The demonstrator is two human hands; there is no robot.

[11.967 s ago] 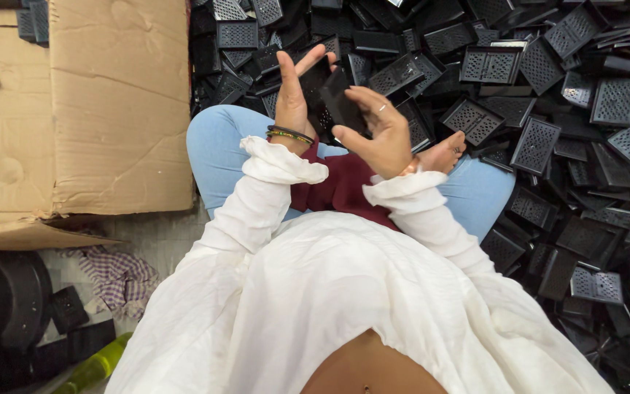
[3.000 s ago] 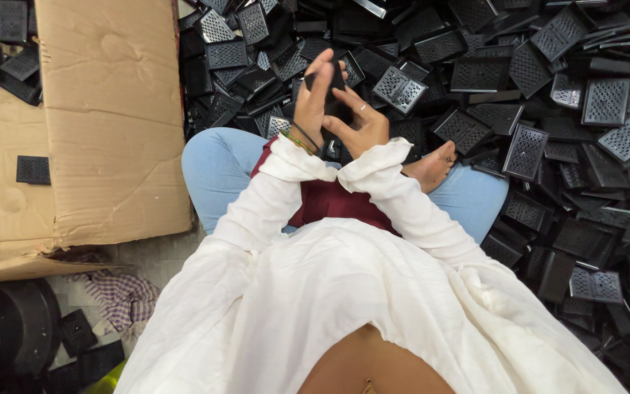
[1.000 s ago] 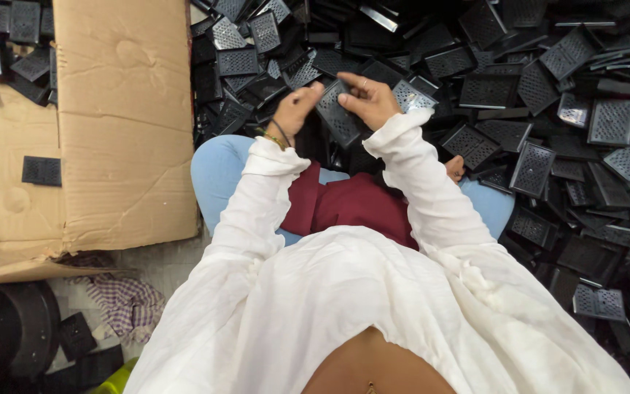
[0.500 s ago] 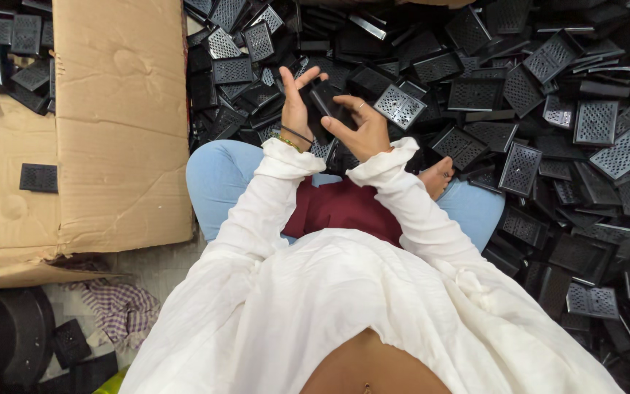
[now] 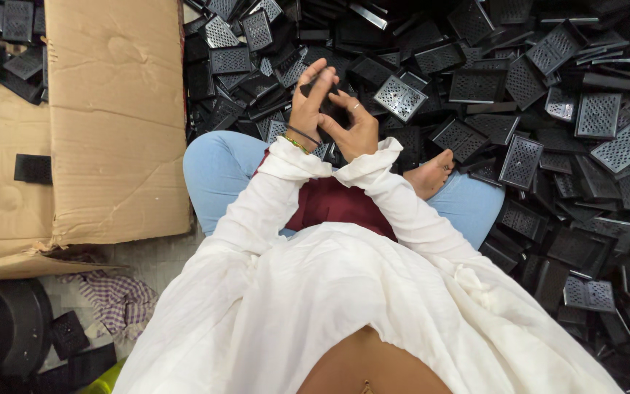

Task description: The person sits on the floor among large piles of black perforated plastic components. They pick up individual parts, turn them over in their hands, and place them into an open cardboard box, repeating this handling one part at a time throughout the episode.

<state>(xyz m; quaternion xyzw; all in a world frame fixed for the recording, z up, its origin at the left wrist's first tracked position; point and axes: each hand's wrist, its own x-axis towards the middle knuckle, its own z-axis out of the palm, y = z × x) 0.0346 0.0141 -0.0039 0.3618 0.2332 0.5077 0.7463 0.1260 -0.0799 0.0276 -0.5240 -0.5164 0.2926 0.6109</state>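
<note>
I see a small black grille part (image 5: 327, 102) held up between both hands, above the lap and in front of the heap of like parts (image 5: 548, 109), raised, I judge, so its perforated face can be looked over and worked by the fingertips. The left hand (image 5: 308, 102) backs it from the left, fingers stretched upward and close together along its edge; the right hand (image 5: 355, 128) pinches it from below and the right, thumb and forefinger closed on it, other fingers curled. Wrists nearly touch, steadying the hold. A cardboard box (image 5: 114, 117) lies left of the blue-clad knee (image 5: 216, 164). Against half a second ago, the hands sit much the same, the part raised slightly; a second ago they were lower, over the heap.
</note>
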